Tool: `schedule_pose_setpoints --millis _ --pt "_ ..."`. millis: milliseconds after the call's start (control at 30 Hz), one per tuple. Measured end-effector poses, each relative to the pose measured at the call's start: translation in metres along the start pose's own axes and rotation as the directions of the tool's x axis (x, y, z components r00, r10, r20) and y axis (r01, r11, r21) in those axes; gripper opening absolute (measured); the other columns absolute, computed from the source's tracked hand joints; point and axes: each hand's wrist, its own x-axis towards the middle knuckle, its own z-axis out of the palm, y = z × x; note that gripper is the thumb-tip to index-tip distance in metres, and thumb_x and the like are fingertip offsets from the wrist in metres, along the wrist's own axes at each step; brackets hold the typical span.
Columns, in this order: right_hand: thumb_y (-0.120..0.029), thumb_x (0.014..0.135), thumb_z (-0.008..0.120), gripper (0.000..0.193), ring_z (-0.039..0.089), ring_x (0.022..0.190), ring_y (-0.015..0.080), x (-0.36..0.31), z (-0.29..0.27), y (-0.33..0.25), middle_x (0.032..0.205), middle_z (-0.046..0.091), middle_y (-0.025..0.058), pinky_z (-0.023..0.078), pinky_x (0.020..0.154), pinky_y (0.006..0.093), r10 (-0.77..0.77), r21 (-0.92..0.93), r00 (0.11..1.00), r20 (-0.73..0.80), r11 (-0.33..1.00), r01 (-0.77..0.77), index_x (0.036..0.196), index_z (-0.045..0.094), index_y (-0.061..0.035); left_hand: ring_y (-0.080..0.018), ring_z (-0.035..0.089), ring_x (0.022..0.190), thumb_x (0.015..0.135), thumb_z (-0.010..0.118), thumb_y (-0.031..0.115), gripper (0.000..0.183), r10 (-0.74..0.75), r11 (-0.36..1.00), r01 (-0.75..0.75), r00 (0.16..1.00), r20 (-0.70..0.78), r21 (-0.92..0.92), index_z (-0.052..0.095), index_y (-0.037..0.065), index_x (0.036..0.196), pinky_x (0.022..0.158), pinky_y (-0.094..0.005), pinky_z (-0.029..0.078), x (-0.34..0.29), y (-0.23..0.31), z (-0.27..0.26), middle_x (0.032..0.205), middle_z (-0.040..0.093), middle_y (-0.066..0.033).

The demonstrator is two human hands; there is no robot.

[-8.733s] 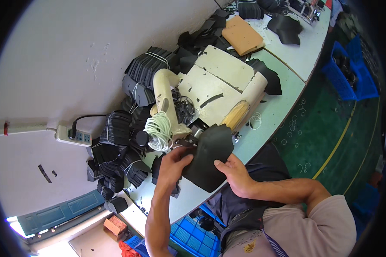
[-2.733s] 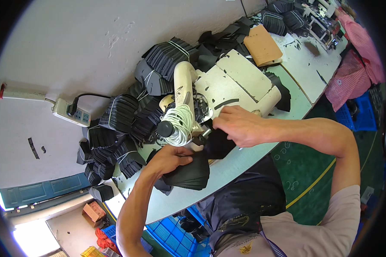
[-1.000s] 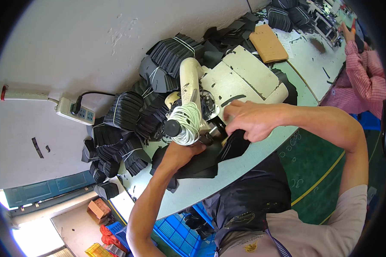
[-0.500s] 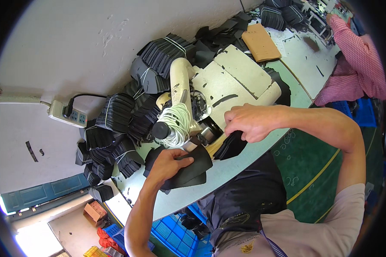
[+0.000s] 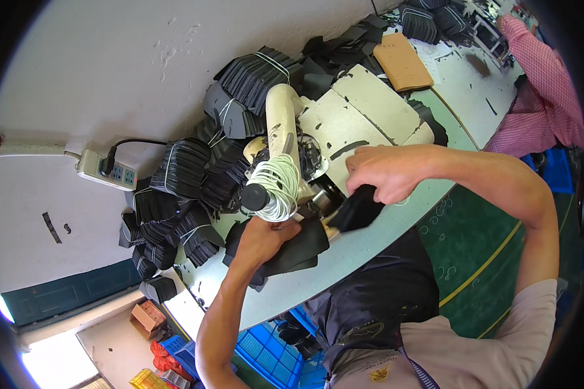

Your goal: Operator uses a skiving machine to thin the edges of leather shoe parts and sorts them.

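Black fabric, a dark cut piece (image 5: 292, 249), lies under the head of the cream sewing machine (image 5: 344, 123) on the pale table (image 5: 370, 240), and both hands work on it. I see my left hand (image 5: 266, 236) pressed down on the near left part of the piece, fingers curled and closed over the cloth just below the machine's needle area. My right hand (image 5: 379, 174) comes in from the right over the machine bed, its fingers pinched together on the other end of the black piece, which folds up between them near the table's front edge. A spool of white thread (image 5: 279, 188) with a black knob sits on the machine's end, just above my left hand. Behind the machine, bundles of dark cut pieces (image 5: 188, 175) tied with pale bands pile up against the white wall (image 5: 97, 78), and a white power strip (image 5: 107, 172) with a black cord lies on that wall, left of the bundles. A tan cardboard sheet (image 5: 402, 61) rests on the table beyond the machine. At the far right a person in a pink checked shirt (image 5: 538, 84) stands well apart. Blue crates (image 5: 266, 350) sit under the table.
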Motion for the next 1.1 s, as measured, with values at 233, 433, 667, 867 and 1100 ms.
schedule_pose_setpoints --millis 233,433,667,867,1100 --pt "-0.005 0.068 0.065 0.046 0.049 0.117 0.0392 0.018 0.008 -0.016 0.111 0.059 0.0212 0.043 0.096 0.0457 0.108 -0.029 0.992 -0.059 0.993 -0.110 0.113 0.062 0.0020 -0.0093 0.058 0.073 0.083 0.074 0.021 0.021 0.159 0.965 -0.154 0.987 0.003 -0.212 0.074 0.003 0.094 0.069 -0.0252 0.044 -0.005 0.004 0.006 0.081 0.069 -0.0007" --pt "-0.001 0.068 0.064 0.048 0.051 0.115 0.0380 0.002 0.004 -0.006 0.114 0.057 0.0224 0.043 0.096 0.0447 0.030 0.015 0.999 0.023 0.999 -0.030 0.116 0.062 0.0007 -0.0083 0.057 0.070 0.082 0.074 0.023 0.022 0.063 0.996 -0.053 0.989 -0.136 0.073 0.074 0.002 0.090 0.066 -0.0274 0.044 -0.001 0.009 0.013 0.075 0.068 -0.0030" --pt "-0.002 0.067 0.061 0.054 0.050 0.119 0.0361 0.018 0.021 -0.018 0.123 0.057 0.0184 0.041 0.101 0.0465 0.006 0.023 0.987 -0.158 1.000 -0.002 0.121 0.058 -0.0009 -0.0098 0.058 0.055 0.088 0.069 0.024 0.026 0.068 0.996 -0.078 0.968 -0.242 -0.035 0.070 -0.002 0.083 0.052 -0.0259 0.044 -0.013 -0.002 0.028 0.067 0.067 -0.0049" --pt "-0.004 0.068 0.071 0.046 0.053 0.103 0.0283 -0.062 0.019 -0.047 0.103 0.056 0.0098 0.042 0.078 0.0438 0.101 -0.196 0.778 -0.620 0.940 -0.278 0.113 0.059 -0.0061 -0.0100 0.061 0.059 0.091 0.066 0.026 0.026 -0.066 0.948 0.018 0.988 -0.142 -0.318 0.072 0.000 0.092 0.055 -0.0254 0.047 -0.044 -0.048 0.060 0.073 0.070 -0.0049" --pt "-0.015 0.080 0.069 0.041 0.060 0.101 0.0310 -0.043 0.075 -0.018 0.104 0.061 0.0179 0.047 0.086 0.0433 0.380 0.411 0.308 -0.872 0.911 0.041 0.115 0.052 -0.0021 -0.0103 0.060 0.060 0.091 0.064 0.017 0.019 -0.153 0.920 0.081 0.975 -0.163 -0.382 0.070 -0.001 0.092 0.052 -0.0231 0.044 -0.076 -0.081 0.078 0.075 0.069 -0.0072"
